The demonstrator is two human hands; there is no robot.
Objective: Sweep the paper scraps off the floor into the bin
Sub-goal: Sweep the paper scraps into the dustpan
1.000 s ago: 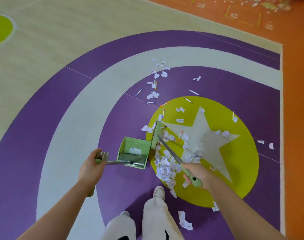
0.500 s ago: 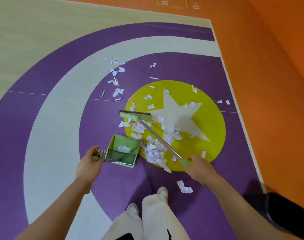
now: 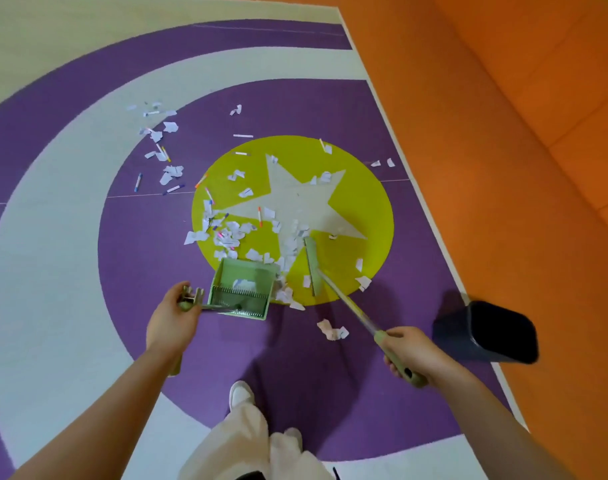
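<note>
One person stands on the floor [image 3: 70, 271], two bare arms out, two pale trouser legs and one white shoe [image 3: 240, 393] visible below.

Left hand [image 3: 172, 318]: grip closed around the handle end of one green dustpan [image 3: 241, 289]. The pan sits on the purple ring, its open mouth at the edge of the yellow circle [image 3: 364, 202]. One or two white scraps lie inside it, behind the comb teeth.

Right hand [image 3: 411, 353]: fingers wrapped around the green handle of one broom [image 3: 313, 265]. The shaft slants up and left to the head, which lies on the yellow circle just right of the pan, a narrow gap of scraps between them.

Scraps [image 3: 226, 233]: too many to count exactly. The main heap, several dozen pieces, sits on the lower left of the circle and just beyond the pan's mouth. A second loose scatter, roughly a dozen, lies on the purple ring up and left. One small clump of two or three pieces lies near the right hand, between pan and bin. Two lone bits sit at the right by the orange border; a few more dot the star [image 3: 299, 199].

Among the paper: about ten thin coloured pens or sticks [image 3: 138, 181]; kind cannot be told.

One dark bin [image 3: 486, 332] stands to the right of the right hand, at the border of the purple and orange floor, mouth open, tilted in this view.
</note>
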